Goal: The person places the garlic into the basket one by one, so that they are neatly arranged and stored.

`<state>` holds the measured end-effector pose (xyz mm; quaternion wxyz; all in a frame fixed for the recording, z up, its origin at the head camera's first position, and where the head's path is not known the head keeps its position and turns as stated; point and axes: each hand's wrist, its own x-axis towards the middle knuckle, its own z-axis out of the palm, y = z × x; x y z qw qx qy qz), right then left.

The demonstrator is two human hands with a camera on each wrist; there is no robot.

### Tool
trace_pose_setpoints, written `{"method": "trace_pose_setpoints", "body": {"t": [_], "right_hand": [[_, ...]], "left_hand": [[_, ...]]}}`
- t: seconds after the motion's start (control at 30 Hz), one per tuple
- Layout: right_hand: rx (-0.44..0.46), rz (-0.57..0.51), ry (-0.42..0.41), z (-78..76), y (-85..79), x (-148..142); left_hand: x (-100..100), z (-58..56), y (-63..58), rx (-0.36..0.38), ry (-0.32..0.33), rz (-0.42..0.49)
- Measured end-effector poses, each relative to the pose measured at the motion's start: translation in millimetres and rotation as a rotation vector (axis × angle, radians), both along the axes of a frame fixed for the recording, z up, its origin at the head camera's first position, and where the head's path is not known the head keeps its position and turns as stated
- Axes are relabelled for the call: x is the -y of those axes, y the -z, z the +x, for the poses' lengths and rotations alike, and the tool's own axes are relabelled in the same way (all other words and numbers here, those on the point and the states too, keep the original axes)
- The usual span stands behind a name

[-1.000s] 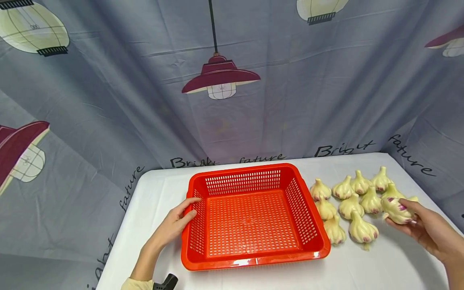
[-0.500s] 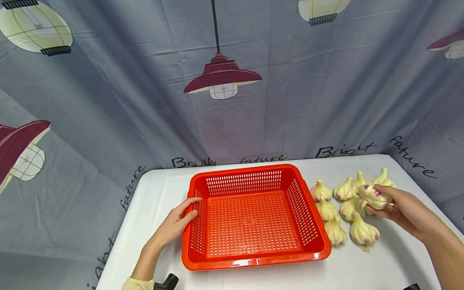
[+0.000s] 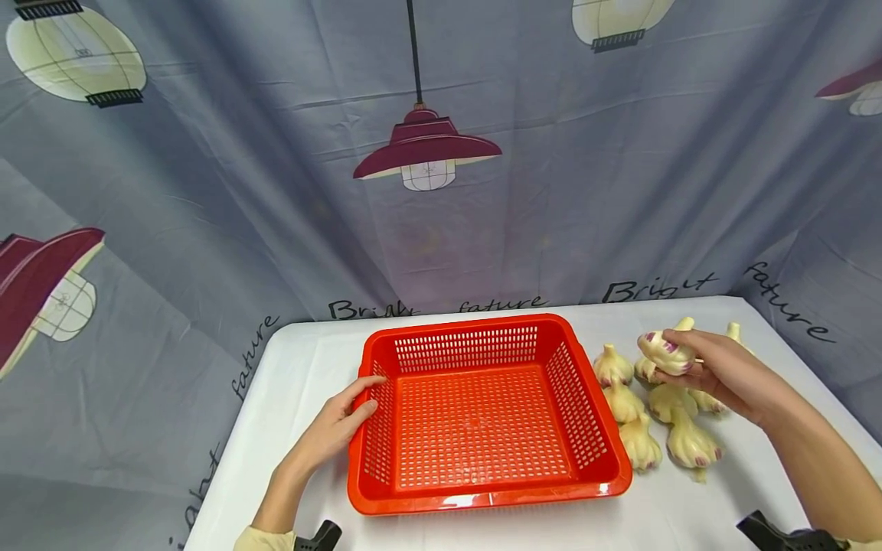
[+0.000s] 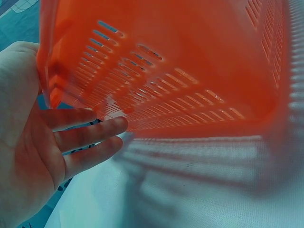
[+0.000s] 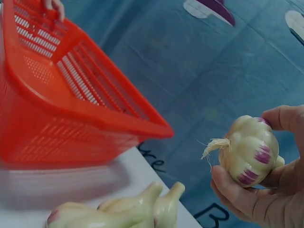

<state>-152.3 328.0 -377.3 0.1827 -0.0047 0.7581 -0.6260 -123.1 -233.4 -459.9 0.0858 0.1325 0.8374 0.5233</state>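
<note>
With thumb and fingers my right hand holds a garlic bulb above the other garlic bulbs, right of the red plastic basket. The right wrist view shows this bulb clearly, pale with purple patches and a tuft of dry roots. My left hand grips the basket's left rim, with thumb and index finger over the edge. Three fingers of it lie outside the slotted wall, below the rim. Nothing lies inside the basket.
Several garlic bulbs stand on the white table close to the basket's right side, partly hidden by my right hand. A grey curtain with printed lamps hangs behind the table. Black straps show near the wrists.
My right hand has carried the garlic bulb leftward and up, from the right side of the group toward the basket. My left hand stays on the rim.
</note>
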Motion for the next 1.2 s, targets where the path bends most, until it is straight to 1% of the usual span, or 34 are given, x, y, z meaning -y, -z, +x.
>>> {"method": "trace_pose_setpoints", "body": {"t": [0.13, 0.27, 0.37, 0.5, 0.57, 0.7, 0.83, 0.93, 1.1, 1.2], "right_hand": [[-0.023, 0.051, -0.034, -4.3, -7.5, 13.0], [-0.022, 0.040, -0.059, -10.1, -15.5, 26.9], [-0.007, 0.002, -0.058, -13.6, -21.1, 37.4], [0.007, -0.050, -0.078, -17.6, -26.8, 50.0], [0.003, -0.053, -0.098, -19.9, -29.3, 56.0], [-0.009, -0.051, -0.121, -25.3, -33.2, 69.2], [0.000, -0.036, -0.139, -30.4, -35.2, 81.1], [0.008, -0.012, -0.147, -33.3, -36.1, 89.5], [0.044, -0.009, -0.157, -37.8, -36.7, 105.6], [0.052, -0.002, -0.188, -40.8, -38.1, 116.0]], "left_hand": [[-1.9, 0.1, -1.5, 0.013, -0.005, 0.008], [-1.4, 0.9, -2.7, 0.012, -0.010, 0.009], [-0.6, 0.9, -1.9, -0.001, -0.007, 0.014], [-0.4, 0.8, -0.5, -0.009, -0.002, 0.014], [-0.6, 0.9, -0.6, -0.011, -0.002, 0.008], [-1.2, 1.2, -2.2, -0.014, -0.015, -0.007], [-2.0, 1.3, -4.2, -0.019, -0.022, -0.017], [-2.3, 1.3, -4.9, -0.018, -0.017, -0.011], [-1.9, 0.7, -3.4, -0.025, 0.001, 0.001], [-1.7, 0.6, -2.8, -0.032, 0.005, 0.003]]}}
